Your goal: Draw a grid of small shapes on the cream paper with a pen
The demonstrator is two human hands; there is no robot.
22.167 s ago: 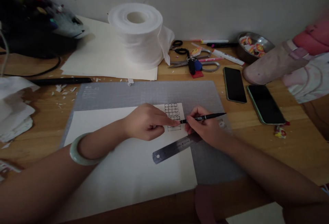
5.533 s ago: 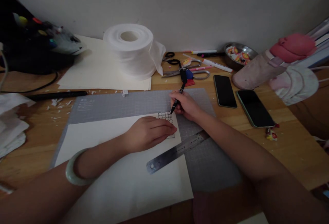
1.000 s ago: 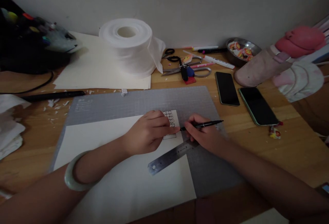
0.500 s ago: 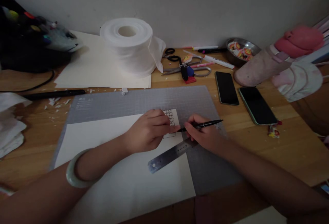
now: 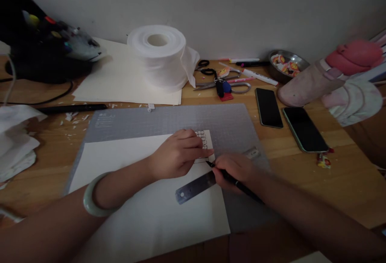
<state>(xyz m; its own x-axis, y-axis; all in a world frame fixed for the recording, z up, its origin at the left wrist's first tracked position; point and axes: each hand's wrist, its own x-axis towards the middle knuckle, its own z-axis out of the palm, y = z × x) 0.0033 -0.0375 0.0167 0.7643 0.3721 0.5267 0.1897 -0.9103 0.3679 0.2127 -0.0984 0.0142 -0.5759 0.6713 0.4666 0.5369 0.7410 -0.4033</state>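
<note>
My right hand grips a slim black pen. The pen slants, its tip down at the right part of a white paper sheet, close to the lower edge of a small drawn pattern of black rounded shapes. My left hand lies on the sheet, partly covering the pattern. Its index finger points toward the pen and the other fingers are curled; what they hold, if anything, is hidden. A steel ruler lies aslant across the sheet's right edge, with my right hand over its middle.
Beneath the sheet is a grey cutting mat. Behind it stand a tissue roll, scissors, markers and a metal bowl of wrapped sweets. Two phones and a pink-lidded bottle are at right.
The pen has turned round in my right hand: its tip pointed right and now points left at the paper. My left hand has barely moved. The view has shifted slightly.
</note>
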